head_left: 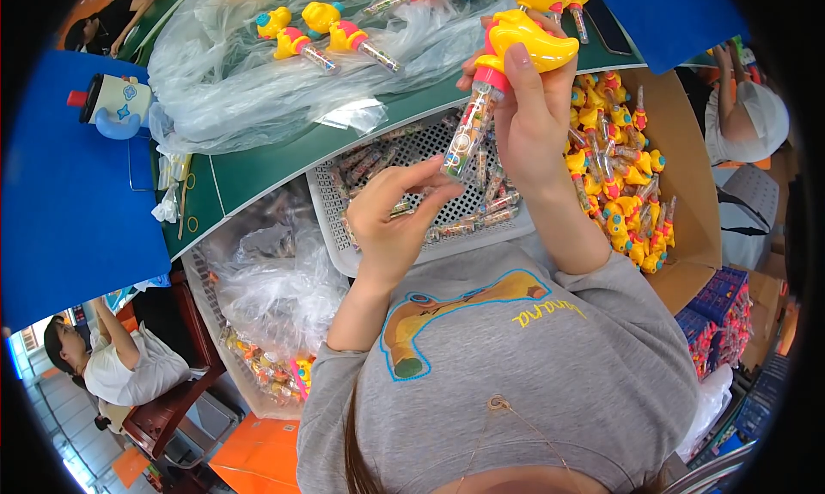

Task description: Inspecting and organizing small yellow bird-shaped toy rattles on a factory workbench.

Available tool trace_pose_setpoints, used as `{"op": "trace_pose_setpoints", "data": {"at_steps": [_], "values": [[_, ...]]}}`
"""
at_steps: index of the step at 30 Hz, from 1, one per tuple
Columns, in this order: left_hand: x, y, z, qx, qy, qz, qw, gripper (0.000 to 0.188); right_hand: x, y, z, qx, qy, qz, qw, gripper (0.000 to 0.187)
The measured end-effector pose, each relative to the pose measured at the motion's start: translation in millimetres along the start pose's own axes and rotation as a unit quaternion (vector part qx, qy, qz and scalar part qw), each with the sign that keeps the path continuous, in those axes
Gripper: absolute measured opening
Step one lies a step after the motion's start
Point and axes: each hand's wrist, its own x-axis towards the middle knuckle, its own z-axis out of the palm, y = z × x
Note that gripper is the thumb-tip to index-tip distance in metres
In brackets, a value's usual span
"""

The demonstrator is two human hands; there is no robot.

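Note:
My right hand (534, 120) is wrapped round a glossy yellow duck-shaped toy (543, 49), its thumb lying on the body. From the toy's pink collar a clear tube (471, 131) of small colourful pieces slants down toward the left. The thumb and fingertips of my left hand (397, 208) pinch the tube's lower end. Beneath both hands is a white perforated basket (337, 227) with many filled tubes (477, 226) in it. Just above the right hand, other yellow toys partly overlap the one I hold, so its head end is hard to separate.
Yellow duck toys with tubes (620, 189) fill a cardboard box (692, 227) at my right. Clear plastic sheeting (232, 85) with several toys covers the green table (249, 177). A phone (607, 25) and a cup (119, 100) are there too. Other people sit nearby.

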Motion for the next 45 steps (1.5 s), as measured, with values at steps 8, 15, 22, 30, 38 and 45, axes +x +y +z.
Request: {"op": "trace_pose_setpoints", "data": {"at_steps": [8,15,22,30,38,45], "values": [[0,1,-7,-0.074,-0.041,-0.129,0.988,0.031,-5,-2,-2,-0.063,-0.071,-0.041,0.995,0.044],[2,-1,-9,-0.176,-0.090,-0.233,0.952,0.031,-3,-8,-4,-0.086,-0.164,-0.062,0.981,0.051],[2,-12,-7,-0.284,-0.077,-0.241,0.925,0.031,-21,-1,-7,-0.034,-0.207,0.030,0.977,0.058],[5,-17,-5,-0.345,-0.077,-0.264,0.897,0.045,-30,9,-10,-0.049,-0.178,0.011,0.983,0.055],[1,-19,9,-0.022,0.015,-0.187,0.982,0.029,-59,22,-13,-0.018,-0.046,0.107,0.993,0.058],[8,-26,39,0.297,-0.090,-0.015,0.951,0.036,-85,38,-35,-0.021,0.120,0.173,0.977,0.062]]}}
